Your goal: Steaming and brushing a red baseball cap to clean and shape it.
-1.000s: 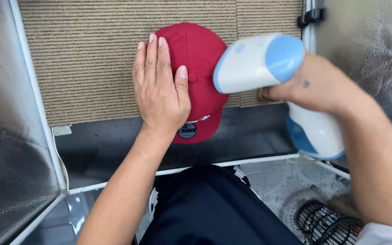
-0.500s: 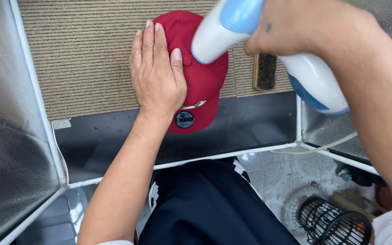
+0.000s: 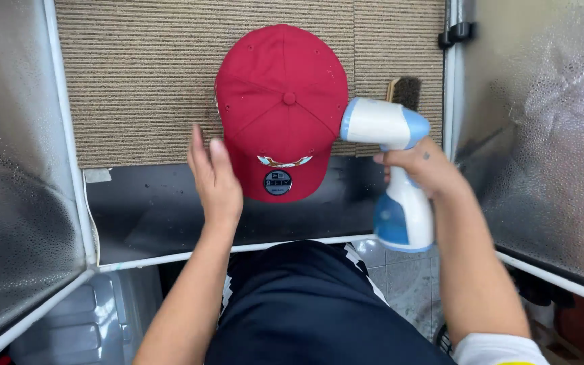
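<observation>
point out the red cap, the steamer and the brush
red cap point(image 3: 282, 101): head view, on the crown by the top button
steamer point(image 3: 383, 124): head view, on the white nozzle head
brush point(image 3: 408, 90): head view, on the dark bristles above the steamer

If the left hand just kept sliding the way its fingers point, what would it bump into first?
The left hand points up the picture beside the red cap; it would likely graze the cap's left edge or ride onto the ribbed tan mat. Depth is unclear.

Red cap point(image 3: 282, 101) – matt woven cloth; steamer point(image 3: 393, 169) – smooth glossy white and blue plastic; mat point(image 3: 136, 74) – rough ribbed beige weave; side panels point(image 3: 542, 135) – shiny, droplet-speckled.
</observation>
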